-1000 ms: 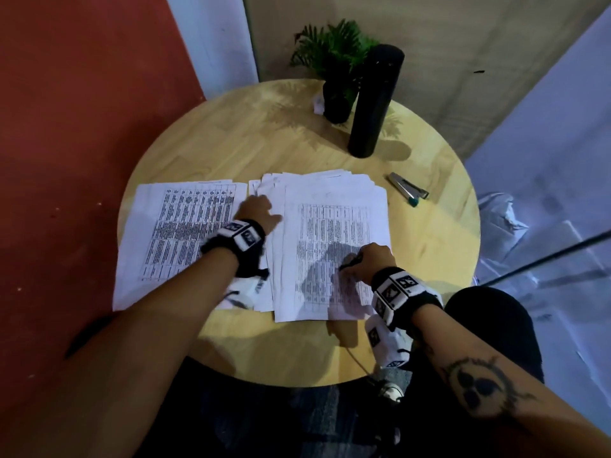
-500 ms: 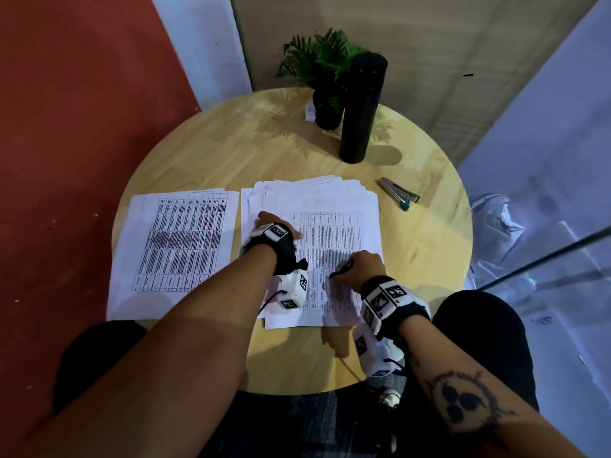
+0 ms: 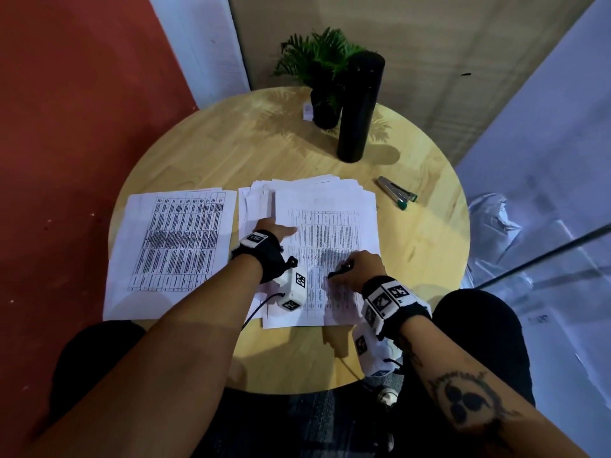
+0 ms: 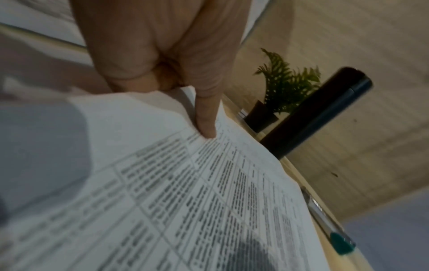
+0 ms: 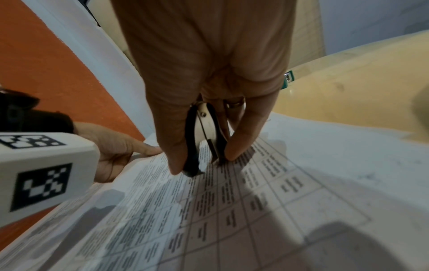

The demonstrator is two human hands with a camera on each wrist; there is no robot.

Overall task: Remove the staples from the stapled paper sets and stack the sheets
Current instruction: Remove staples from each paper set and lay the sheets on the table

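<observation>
A round wooden table [image 3: 413,259] holds a loose pile of printed sheets [image 3: 330,233] at its middle and a second stack [image 3: 172,246] to its left. The left hand [image 3: 271,229] pinches the top sheet's left edge. The right hand [image 3: 360,269] grips a staple remover [image 5: 204,139] resting on that sheet.

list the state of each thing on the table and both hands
left hand: pressing the messy paper pile, fingers mostly hidden
right hand: gripping the staple remover, tip on top sheet
left stack: lying flat, untouched
stapler: lying closed, unused
black bottle: upright, capped
</observation>
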